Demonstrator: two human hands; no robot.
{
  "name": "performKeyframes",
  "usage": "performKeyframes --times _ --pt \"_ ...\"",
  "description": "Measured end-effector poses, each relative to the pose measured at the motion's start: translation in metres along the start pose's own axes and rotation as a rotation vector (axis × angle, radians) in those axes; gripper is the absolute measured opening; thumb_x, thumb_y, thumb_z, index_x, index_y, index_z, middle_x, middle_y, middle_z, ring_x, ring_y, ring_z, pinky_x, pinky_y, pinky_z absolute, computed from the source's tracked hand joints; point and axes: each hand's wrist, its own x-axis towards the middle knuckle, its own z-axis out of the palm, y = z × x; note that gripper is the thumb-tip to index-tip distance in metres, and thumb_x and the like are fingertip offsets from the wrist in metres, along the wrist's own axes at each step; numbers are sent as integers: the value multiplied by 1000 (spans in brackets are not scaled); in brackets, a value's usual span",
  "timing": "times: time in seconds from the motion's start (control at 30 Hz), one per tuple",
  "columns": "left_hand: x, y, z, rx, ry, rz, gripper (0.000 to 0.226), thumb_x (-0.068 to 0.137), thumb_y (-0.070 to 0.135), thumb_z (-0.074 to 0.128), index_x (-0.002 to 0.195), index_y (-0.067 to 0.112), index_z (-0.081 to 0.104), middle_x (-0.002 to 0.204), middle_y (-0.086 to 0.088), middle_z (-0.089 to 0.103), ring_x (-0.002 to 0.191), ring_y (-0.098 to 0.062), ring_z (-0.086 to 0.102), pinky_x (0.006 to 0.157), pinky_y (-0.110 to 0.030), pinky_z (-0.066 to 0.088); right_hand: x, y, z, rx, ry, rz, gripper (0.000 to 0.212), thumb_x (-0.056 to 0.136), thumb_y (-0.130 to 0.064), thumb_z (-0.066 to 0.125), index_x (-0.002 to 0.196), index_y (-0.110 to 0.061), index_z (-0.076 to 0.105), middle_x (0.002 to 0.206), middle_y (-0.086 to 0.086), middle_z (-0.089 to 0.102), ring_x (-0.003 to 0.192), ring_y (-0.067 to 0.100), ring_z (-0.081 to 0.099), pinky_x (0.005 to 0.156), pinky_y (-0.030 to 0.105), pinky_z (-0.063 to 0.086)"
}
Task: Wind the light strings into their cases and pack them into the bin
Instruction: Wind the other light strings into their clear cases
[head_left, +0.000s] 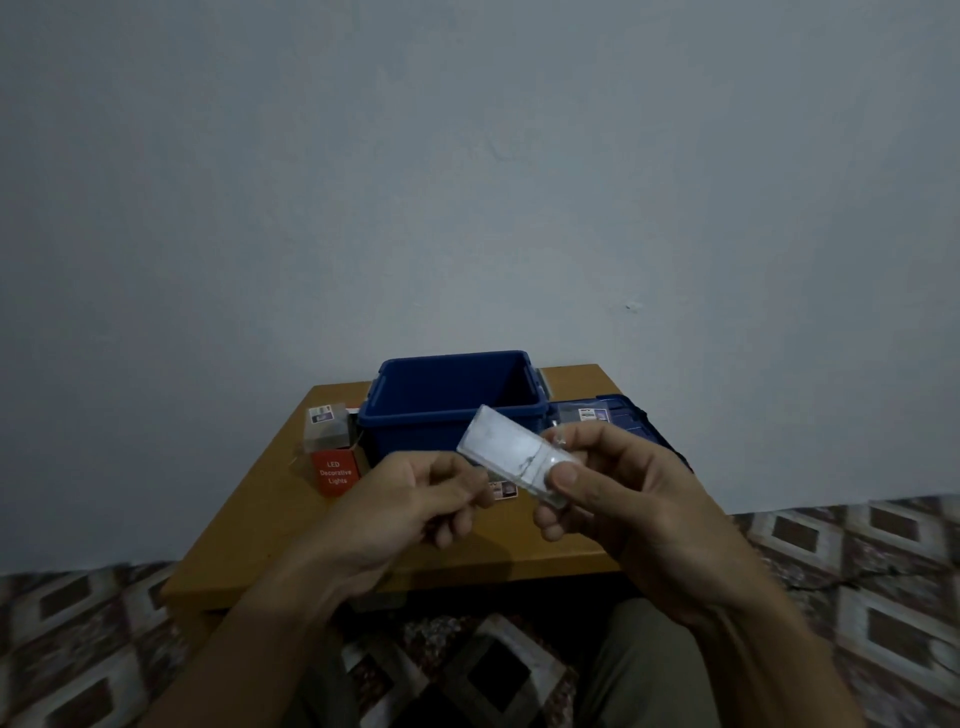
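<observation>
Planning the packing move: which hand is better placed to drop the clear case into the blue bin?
Right. The right hand grips the clear case, held just in front of the open blue bin. The left hand is curled beside it; what it holds is unclear.

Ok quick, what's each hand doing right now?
Left hand: fingers curled; whether they hold anything cannot be told.
Right hand: holding the clear rectangular plastic case.
</observation>
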Motion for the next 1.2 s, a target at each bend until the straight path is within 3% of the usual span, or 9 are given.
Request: performKeyframes --times 0.13,0.2,0.37,0.47,0.6,0.73,0.9,1.03,1.2 --pt "1 17 -14 272 -139 30 18 97 17 58 87 14 72 71 -4 65 66 -18 58 68 -30 50 -4 -2 -2 -32 -149 43 26 82 -8 72 108 -4 68 91 16 64 72 27 64 67 33 57" --pt "2 27 -19 420 -205 28 23 98 14 57 85 23 74 74 -1 65 71 -19 57 66 -29 47 -6 -4 -4 -87 -236 61 26 85 -8 73 110 -3 65 92 17 63 73 26 63 68 33 56" --pt "4 51 -20 564 -335 24 26 96 37 60 74 23 67 73 0 62 67 -11 54 62 -28 43 -11 -8 -6 -274 -348 111 19 89 -6 71 107 -6 65 91 22 63 75 27 64 71 32 56" --pt "6 57 -16 625 -294 40 29 98 38 58 73 25 66 74 1 61 68 -12 53 64 -31 48 -11 -10 -6 -461 -307 134 18 91 -8 70 108 -9 64 89 16 67 78 25 67 74 31 56" --pt "3 60 -4 720 -125 85 31 99 40 54 74 22 62 65 7 56 61 -8 50 63 -30 43 -9 -8 -6 -791 -157 93 17 93 -20 69 103 -31 62 90 -2 69 80 14 70 76 34 59" --pt "-5 58 13 614 38 137 28 100 37 52 81 23 64 65 6 59 58 -6 52 62 -28 45 -7 -4 -3 -901 46 -51 15 92 -27 68 99 -38 60 88 -6 67 77 14 66 71 40 59" --pt "-13 46 30 491 150 225 21 100 32 53 89 28 70 55 20 58 52 5 51 52 -9 38 -2 4 2 -872 268 -205 13 91 -28 68 96 -36 58 79 -4 67 72 14 66 68 41 58" --pt "-14 32 40 287 190 254 19 98 33 57 93 26 74 55 17 58 52 4 50 51 -9 38 1 8 2 -723 332 -262 14 91 -22 69 99 -31 62 80 -6 68 72 16 67 67 42 59" --pt "-8 22 41 -50 227 100 18 96 31 62 95 15 70 62 1 51 41 -5 36 41 -18 30 2 10 3 -616 348 -282 14 92 -14 68 100 -25 63 81 -5 68 70 15 68 65 34 59"
